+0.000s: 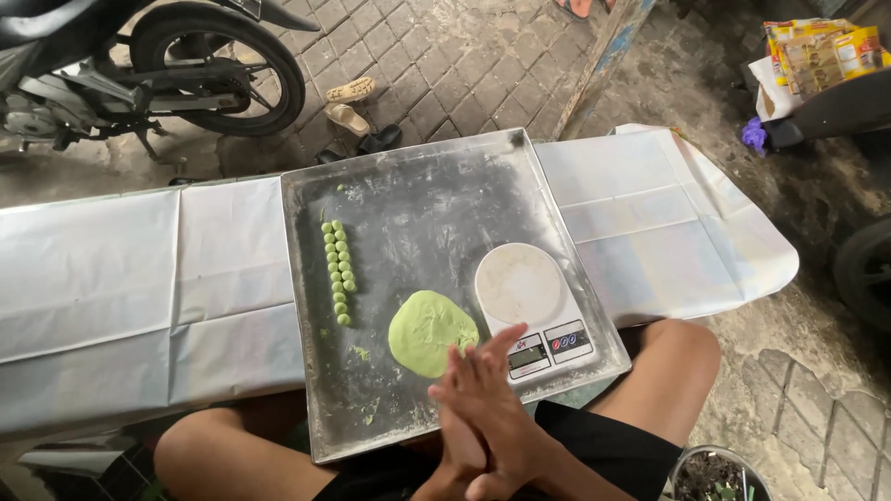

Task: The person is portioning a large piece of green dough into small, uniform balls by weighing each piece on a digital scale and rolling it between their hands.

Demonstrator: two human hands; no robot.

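Observation:
My right hand (497, 399) lies flat over my left hand (461, 443), palm against palm, above the near edge of a floured metal tray (418, 195). Whatever may be between the palms is hidden. Just beyond my fingertips sits a flattened lump of green dough (427, 331). Several small green dough balls (339, 272) lie in two short rows on the tray's left side. A white kitchen scale (522, 288) with a round platform stands on the tray's right side, close to my fingers.
The tray rests on a low table under a white plastic sheet (93, 278), over my bare knees. A motorbike (139, 65) and sandals (351, 102) are beyond it on paving. Packets (817, 51) sit at the far right, a tyre (868, 274) and a pot (719, 473) nearer.

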